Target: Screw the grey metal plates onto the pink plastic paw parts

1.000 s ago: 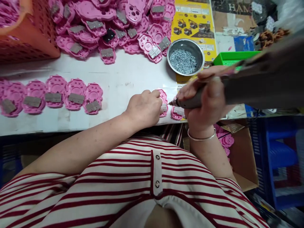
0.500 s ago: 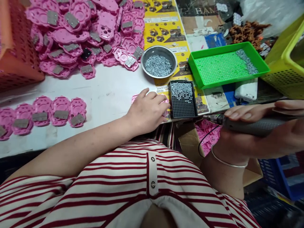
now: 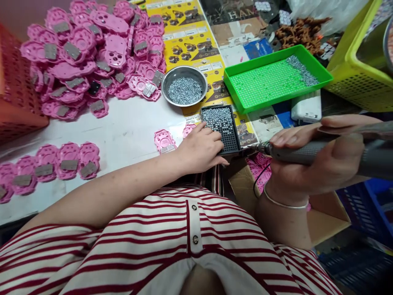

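My left hand (image 3: 201, 148) rests over the left edge of a black perforated tray (image 3: 229, 139) of small screws, its fingers apart and palm down. Partly under that hand lies a pink plastic part (image 3: 188, 130); another pink part (image 3: 163, 139) with a metal plate sits to its left. Wrapped round a grey electric screwdriver (image 3: 296, 152), my right hand (image 3: 316, 157) is closed at the right. The tool's tip points left, near the tray's lower right corner. Just behind the black tray stands a metal bowl (image 3: 184, 87) full of screws.
A green tray (image 3: 260, 94) with screws stands behind on the right, beside a yellow basket (image 3: 353, 78). Many pink parts (image 3: 113, 51) are heaped at the back left, near an orange basket (image 3: 18, 90). A row of pink parts (image 3: 68, 160) lies at the left.
The view has shifted. My left hand has moved right relative to the pink parts, onto the black tray's edge, uncovering them. My right hand still holds the screwdriver, slightly nearer the tray.
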A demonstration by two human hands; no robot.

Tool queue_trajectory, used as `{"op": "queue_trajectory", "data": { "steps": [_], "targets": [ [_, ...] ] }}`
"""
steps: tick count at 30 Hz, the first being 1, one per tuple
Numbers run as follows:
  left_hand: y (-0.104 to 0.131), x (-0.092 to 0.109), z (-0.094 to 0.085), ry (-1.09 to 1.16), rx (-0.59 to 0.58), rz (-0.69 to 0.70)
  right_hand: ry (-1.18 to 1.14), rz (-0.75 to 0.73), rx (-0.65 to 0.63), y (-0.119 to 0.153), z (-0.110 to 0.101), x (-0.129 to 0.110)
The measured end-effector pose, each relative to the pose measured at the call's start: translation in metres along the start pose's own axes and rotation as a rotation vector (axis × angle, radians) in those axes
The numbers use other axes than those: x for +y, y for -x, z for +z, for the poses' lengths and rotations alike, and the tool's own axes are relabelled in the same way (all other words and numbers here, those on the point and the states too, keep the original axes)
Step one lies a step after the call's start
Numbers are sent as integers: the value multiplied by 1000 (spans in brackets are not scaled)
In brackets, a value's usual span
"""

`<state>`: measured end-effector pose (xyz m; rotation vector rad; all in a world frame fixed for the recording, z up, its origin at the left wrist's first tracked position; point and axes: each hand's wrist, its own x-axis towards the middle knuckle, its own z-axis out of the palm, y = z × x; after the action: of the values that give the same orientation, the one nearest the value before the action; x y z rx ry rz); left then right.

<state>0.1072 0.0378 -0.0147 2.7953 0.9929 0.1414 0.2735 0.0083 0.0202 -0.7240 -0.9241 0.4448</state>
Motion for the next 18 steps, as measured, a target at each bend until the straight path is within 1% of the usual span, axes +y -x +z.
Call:
{"op": "queue_trajectory", "data": {
  "steps": [4, 7, 10, 14, 16, 18],
  "targets": [
    [4, 1, -3, -16, -73, 31, 23, 9, 21, 0, -7, 1],
    [1, -3, -3, 20, -58, 123, 73, -3, 28, -1, -8, 1],
    [-12, -10, 1, 27, -50, 179, 107, -46, 55, -1, -5, 2],
    [-28, -25, 3, -20, -64, 159, 97, -34, 14, -4, -5, 4],
    [-28, -34, -2, -62, -54, 141, 40, -40, -8, -6, -6, 4],
    [-24, -42, -8, -111, -41, 90, -4, -48, -13, -8, -8, 6]
  ]
}}
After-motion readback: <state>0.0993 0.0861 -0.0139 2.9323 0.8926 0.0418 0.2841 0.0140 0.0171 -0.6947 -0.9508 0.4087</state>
